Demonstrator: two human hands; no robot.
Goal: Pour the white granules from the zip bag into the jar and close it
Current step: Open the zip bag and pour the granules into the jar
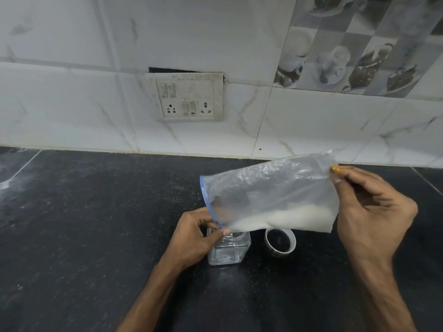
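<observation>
A clear zip bag (268, 188) with a blue zip strip lies tilted on its side above the counter, mouth down to the left. White granules (287, 218) lie along its lower edge. My right hand (374, 212) pinches the bag's raised closed end. My left hand (194, 236) holds the bag's lower mouth corner right over the open neck of a small square clear jar (227, 251) standing on the counter. The jar's round lid (280, 242) lies just right of the jar, partly hidden under the bag.
The dark speckled counter (96, 224) runs to a white tiled wall with a switch and socket panel (185, 97). A few white grains are scattered on the counter behind the jar.
</observation>
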